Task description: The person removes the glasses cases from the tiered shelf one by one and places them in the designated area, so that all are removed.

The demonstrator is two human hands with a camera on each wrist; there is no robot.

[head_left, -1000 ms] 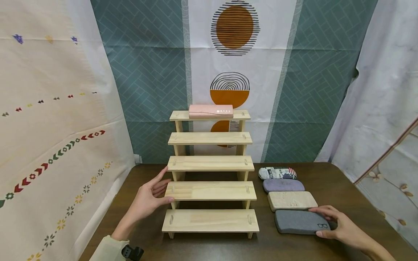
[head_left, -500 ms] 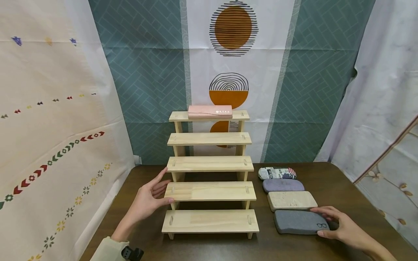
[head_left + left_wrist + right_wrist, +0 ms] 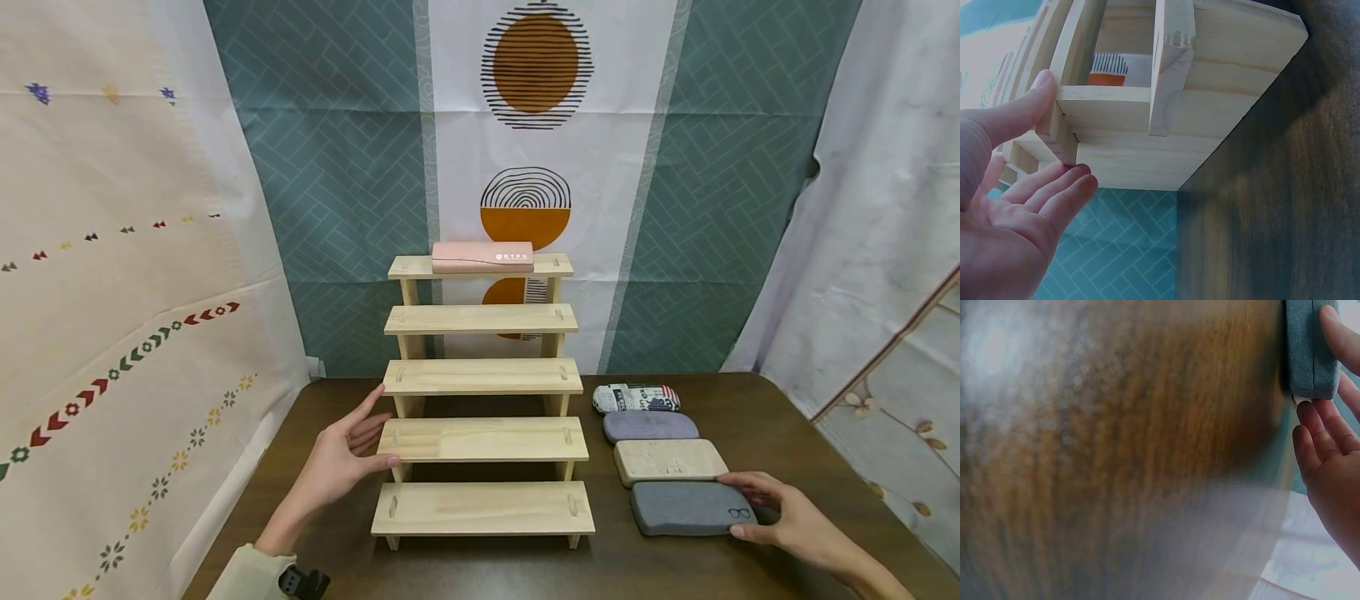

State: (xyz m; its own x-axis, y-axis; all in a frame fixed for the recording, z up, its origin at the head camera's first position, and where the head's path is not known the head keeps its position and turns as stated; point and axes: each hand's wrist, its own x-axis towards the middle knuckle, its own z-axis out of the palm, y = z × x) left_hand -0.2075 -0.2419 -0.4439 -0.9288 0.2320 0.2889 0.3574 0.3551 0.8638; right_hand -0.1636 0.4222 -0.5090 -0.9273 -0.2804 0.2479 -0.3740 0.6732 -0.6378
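A stepped wooden display rack (image 3: pixel 483 508) stands mid-table, with a pink glasses case (image 3: pixel 482 257) on its top shelf. My left hand (image 3: pixel 341 454) holds the rack's left side, thumb on the second shelf from the bottom and index fingertip at the shelf above. In the left wrist view, thumb and fingers (image 3: pixel 1063 197) lie on either side of a board's end. At the right, my right hand (image 3: pixel 787 521) grips the right end of a grey glasses case (image 3: pixel 686 508) printed with a spectacles outline. Its thumb is at the front, fingers behind; the right wrist view shows this end (image 3: pixel 1311 350) close.
Behind the grey case lie a cream case (image 3: pixel 670 460), a purple case (image 3: pixel 650 426) and a printed case (image 3: pixel 637 398), in a row beside the rack. Patterned curtains (image 3: pixel 337 208) close off the back and both sides of the dark wooden table (image 3: pixel 600 575).
My right hand has slid slightly rightward at the grey case's end, and the case has shifted very slightly. The left hand keeps its place on the rack.
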